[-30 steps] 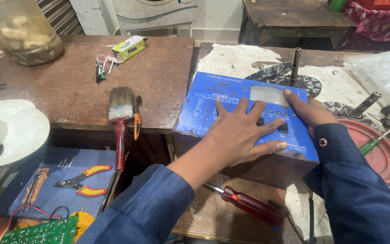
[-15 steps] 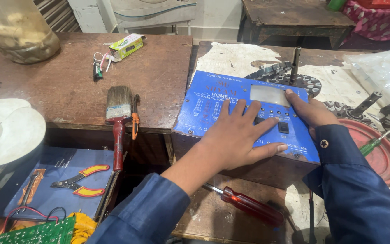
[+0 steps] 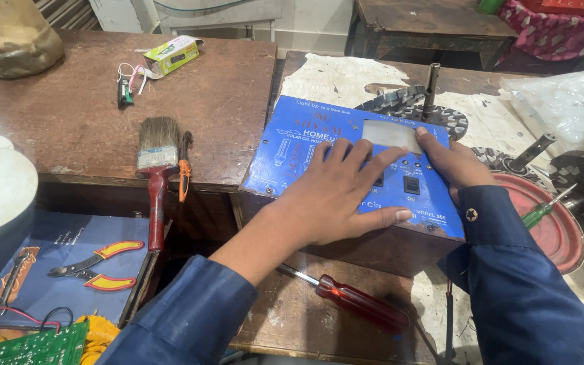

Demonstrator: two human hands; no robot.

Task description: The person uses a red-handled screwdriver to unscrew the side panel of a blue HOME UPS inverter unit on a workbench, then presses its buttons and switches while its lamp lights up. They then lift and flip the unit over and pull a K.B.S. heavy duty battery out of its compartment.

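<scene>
Left hand [image 3: 336, 192] still lies flat, fingers spread, on the blue panel [image 3: 292, 152]; right hand [image 3: 451, 162] stays pressed open-palmed at its far edge, no grip closed. Panel hasn't shifted in the last second, sitting atop its box on the worktop [image 3: 69, 115]. Red screwdriver [image 3: 356, 303] lies below, paintbrush [image 3: 155, 169] to the left.

Paintbrush [image 3: 155, 162] left of panel box [image 3: 292, 145], screwdriver [image 3: 353, 301] before it.

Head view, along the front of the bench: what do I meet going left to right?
Red-and-yellow pliers → paintbrush → left hand flat on the blue panel → right hand at the panel's right edge → red dish with a green screwdriver.
</scene>
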